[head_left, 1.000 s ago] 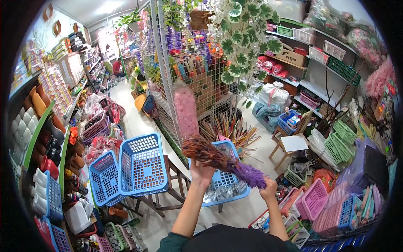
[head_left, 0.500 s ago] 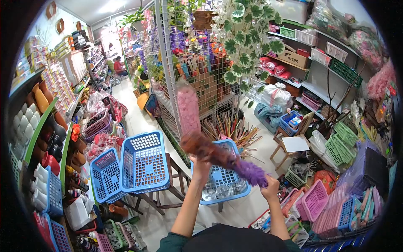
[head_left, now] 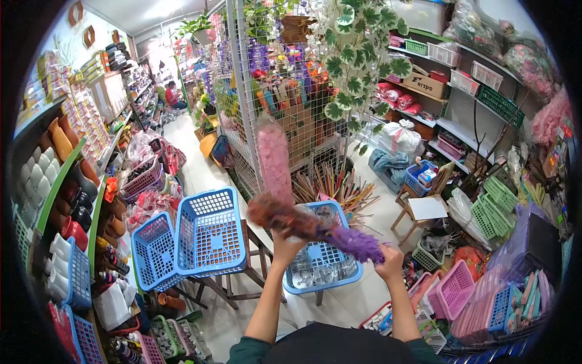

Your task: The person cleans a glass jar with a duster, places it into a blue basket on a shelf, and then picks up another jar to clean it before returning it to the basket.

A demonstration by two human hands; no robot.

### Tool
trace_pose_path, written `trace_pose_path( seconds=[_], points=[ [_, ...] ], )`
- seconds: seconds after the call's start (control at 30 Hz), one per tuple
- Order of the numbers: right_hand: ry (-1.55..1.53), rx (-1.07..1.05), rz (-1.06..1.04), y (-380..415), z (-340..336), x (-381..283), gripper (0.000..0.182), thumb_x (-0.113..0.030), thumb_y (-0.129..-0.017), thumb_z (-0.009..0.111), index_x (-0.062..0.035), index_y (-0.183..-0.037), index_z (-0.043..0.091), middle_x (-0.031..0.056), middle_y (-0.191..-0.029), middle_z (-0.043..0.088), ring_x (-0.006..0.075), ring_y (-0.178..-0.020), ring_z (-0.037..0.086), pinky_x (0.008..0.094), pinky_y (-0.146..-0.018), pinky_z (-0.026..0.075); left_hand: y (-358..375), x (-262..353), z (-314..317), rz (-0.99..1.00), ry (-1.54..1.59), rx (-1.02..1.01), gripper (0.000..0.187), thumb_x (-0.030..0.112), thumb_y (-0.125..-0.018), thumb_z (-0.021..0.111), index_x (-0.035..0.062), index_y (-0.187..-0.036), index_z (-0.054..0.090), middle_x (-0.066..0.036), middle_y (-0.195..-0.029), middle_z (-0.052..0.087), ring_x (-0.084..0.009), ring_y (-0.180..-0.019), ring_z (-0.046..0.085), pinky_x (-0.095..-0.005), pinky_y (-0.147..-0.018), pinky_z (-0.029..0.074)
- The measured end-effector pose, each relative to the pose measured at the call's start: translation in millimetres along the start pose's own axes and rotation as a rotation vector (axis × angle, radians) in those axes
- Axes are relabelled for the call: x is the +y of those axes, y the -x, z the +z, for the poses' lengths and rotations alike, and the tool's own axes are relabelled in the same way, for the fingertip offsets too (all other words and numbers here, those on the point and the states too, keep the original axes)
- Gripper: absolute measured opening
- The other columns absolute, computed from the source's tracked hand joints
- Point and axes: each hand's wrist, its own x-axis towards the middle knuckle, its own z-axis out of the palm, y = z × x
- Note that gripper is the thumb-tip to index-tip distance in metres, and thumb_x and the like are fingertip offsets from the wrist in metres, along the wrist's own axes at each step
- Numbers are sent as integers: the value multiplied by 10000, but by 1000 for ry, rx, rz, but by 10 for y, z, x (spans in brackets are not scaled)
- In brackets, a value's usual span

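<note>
Across the middle of the head view stretches a long fluffy bundle (head_left: 303, 223), brown at its left end and purple at its right, smeared by motion; I cannot tell exactly what it is. My left hand (head_left: 287, 247) is closed round the brown part from below, its fingers partly hidden by it. At the purple tip, my right hand (head_left: 389, 262) is closed in a fist. Beneath the bundle is a blue basket (head_left: 330, 286) with clear glass-like pieces (head_left: 312, 276) inside. Just behind the brown end hangs a clear bag of pink pieces (head_left: 276, 159) against the mesh.
Two blue baskets (head_left: 210, 193) rest on a dark wooden stand (head_left: 257, 285) to the left. A wire mesh rack (head_left: 242, 115) rises ahead, with thin sticks (head_left: 327, 188) below. Crowded shelves flank both sides. A person (head_left: 174, 97) is far down the aisle.
The fluffy bundle and both hands have shifted slightly left. My left hand has dropped a little lower. Both hands keep their grip on the bundle.
</note>
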Motion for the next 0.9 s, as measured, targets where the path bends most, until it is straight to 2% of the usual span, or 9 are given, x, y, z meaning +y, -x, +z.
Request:
trace_pose_path(
  seconds=[0.07, 0.1, 0.23, 0.27, 0.3, 0.37, 0.63, 0.83, 0.9],
  points=[
    [37, -16, 43, -30, 2, -47, 419, -108, -559, 598, -92, -972, 664, 140, -694, 596, 339, -614, 581, 433, -556, 450, 8, -266, -39, -310, 202, -245, 1050, 205, -514, 864, 9, -1350, 260, -177, -1287, 321, -280, -1136, 462, -393, -995, 359],
    [73, -33, 76, -41, -5, -54, 428, -111, -553, 598, -99, -975, 665, 136, -705, 599, 338, -618, 583, 432, -561, 454, 22, 67, -36, -144, -165, 11, 1152, 203, -474, 875, -4, -1368, 178, -216, -1332, 301, -282, -1165, 458, -384, -1002, 367],
    [126, -159, 56, -38, -127, -98, 443, -114, -544, 602, -114, -983, 663, 119, -719, 610, 327, -634, 589, 415, -561, 463, 69, -87, -85, -222, -87, 62, 1167, 245, -498, 860, 11, -1394, 149, -247, -1350, 271, -316, -1273, 351, -394, -1040, 307],
    [134, -197, -9, -58, -231, -109, 445, -120, -533, 609, -125, -975, 666, 106, -713, 609, 314, -646, 592, 401, -568, 464, 9, -306, -205, 133, -521, -180, 1201, 221, -514, 855, 13, -1409, 82, -238, -1364, 260, -307, -1284, 341, -393, -1037, 316],
    [133, -198, -9, -72, -297, -44, 445, -120, -533, 609, -125, -975, 666, 106, -713, 609, 314, -646, 592, 401, -568, 464, 127, -684, -258, 513, -1027, -18, 1197, 194, -513, 856, 18, -1396, 67, -203, -1335, 293, -291, -1245, 379, -390, -1003, 363],
    [213, -58, -44, -142, -408, 83, 456, -124, -517, 618, -136, -970, 670, 100, -718, 615, 301, -654, 594, 395, -592, 470, -61, 131, -244, 84, -10, 209, 1205, 206, -480, 882, 26, -1369, 89, -167, -1283, 331, -277, -1188, 415, -380, -972, 396],
    [262, -86, 1, -305, -652, 28, 468, -108, -502, 617, -141, -965, 674, 114, -756, 630, 298, -681, 603, 399, -608, 477, -171, 171, -328, 221, -329, 156, 1161, 173, -467, 884, 13, -1322, 114, -153, -1237, 382, -276, -1151, 428, -368, -982, 386],
    [223, -139, 34, -341, -664, 84, 467, -110, -500, 613, -134, -962, 678, 131, -741, 619, 314, -663, 602, 401, -606, 481, -181, 82, -242, 108, 5, 161, 1112, 183, -503, 860, 18, -1317, 121, -166, -1256, 372, -294, -1153, 417, -397, -1007, 344],
    [276, -113, 102, -312, -594, 111, 462, -114, -503, 615, -135, -960, 677, 122, -724, 615, 309, -668, 601, 400, -608, 479, -146, 20, -231, 133, -392, 103, 1168, 227, -467, 896, 17, -1314, 120, -159, -1250, 383, -290, -1175, 391, -400, -1002, 351]
  ],
)
